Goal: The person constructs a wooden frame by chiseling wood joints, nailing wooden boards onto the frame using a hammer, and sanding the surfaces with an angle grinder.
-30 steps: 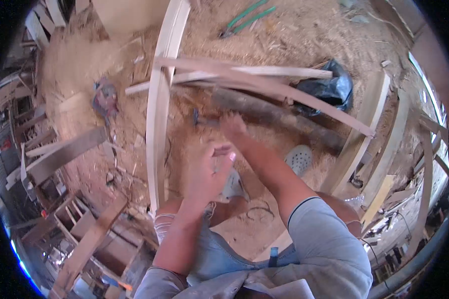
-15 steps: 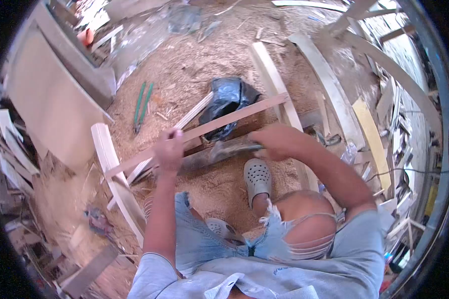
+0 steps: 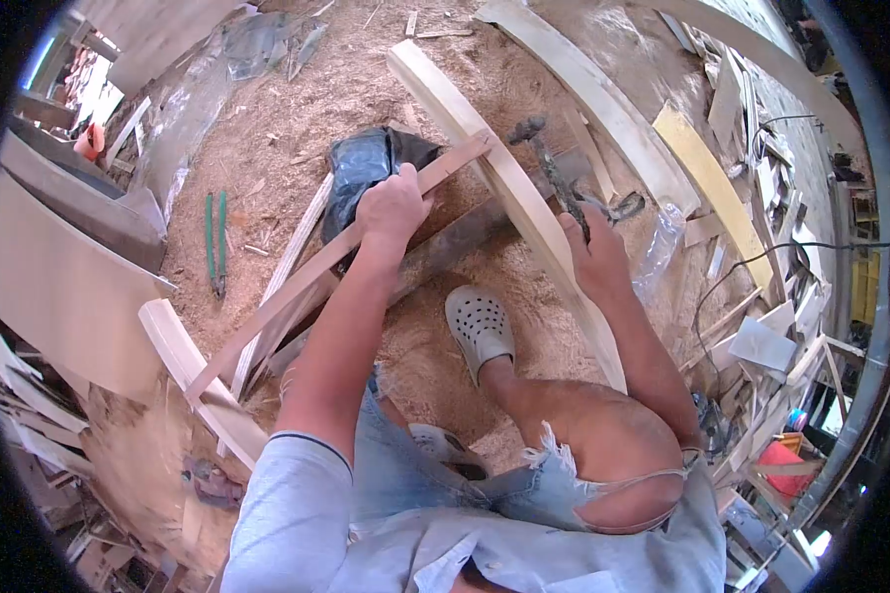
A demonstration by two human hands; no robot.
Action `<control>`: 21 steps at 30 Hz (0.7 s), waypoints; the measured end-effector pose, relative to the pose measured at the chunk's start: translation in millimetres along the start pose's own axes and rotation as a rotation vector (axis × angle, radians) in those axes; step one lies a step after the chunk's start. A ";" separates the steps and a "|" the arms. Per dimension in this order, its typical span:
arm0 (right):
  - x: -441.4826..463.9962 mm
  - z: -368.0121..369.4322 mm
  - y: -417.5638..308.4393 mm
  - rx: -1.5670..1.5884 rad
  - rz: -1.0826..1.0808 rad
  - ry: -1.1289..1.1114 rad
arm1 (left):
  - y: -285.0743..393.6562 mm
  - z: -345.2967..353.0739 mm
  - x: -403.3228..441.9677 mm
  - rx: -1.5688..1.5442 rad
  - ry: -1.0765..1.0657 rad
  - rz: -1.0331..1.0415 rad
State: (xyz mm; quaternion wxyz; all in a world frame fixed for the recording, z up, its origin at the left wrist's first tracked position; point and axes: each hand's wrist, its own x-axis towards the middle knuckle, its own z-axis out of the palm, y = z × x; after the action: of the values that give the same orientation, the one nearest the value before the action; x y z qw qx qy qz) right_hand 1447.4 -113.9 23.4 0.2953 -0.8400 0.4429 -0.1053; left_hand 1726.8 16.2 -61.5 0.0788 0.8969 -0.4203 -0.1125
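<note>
A thin wooden strip (image 3: 287,292) lies slanted across two thicker wooden beams, the right beam (image 3: 465,124) and the left beam (image 3: 183,341). My left hand (image 3: 394,212) is closed around the strip near its right end. In my right hand (image 3: 595,247), on the far side of the right beam, is a hammer (image 3: 562,183), its head up and pointing away from me. Behind my left hand sits a crumpled black plastic bag (image 3: 361,168), partly covered by the strip.
Green-handled pliers or cutters (image 3: 216,242) lie on the sawdust floor. Curved boards (image 3: 603,89) and a yellowish plank (image 3: 712,188) lie to the right, with a dark cable (image 3: 702,306) nearby. A large panel (image 3: 59,296) stands at left. My shoe (image 3: 480,326) rests between the beams.
My left hand has slid along the strip toward its right end. My right hand has moved right, past the right beam, carrying the hammer. My view has turned to the right.
</note>
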 end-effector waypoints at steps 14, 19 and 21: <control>27.7 16.0 -14.7 -0.160 -0.169 0.079 | 1.6 1.2 6.5 0.047 -0.028 -0.006; 11.9 -23.7 -52.7 0.201 -0.213 0.274 | 1.4 1.5 2.9 0.054 -0.087 -0.015; 18.6 -3.5 -30.2 0.227 -0.304 0.373 | 1.8 0.7 4.2 0.048 -0.110 -0.023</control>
State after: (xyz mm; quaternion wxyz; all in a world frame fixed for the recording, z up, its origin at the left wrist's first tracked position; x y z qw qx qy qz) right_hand 1477.3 -117.2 42.4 0.2816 -0.8245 0.3440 -0.3502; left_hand 1727.9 11.8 -62.3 0.0329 0.8958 -0.4162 -0.1523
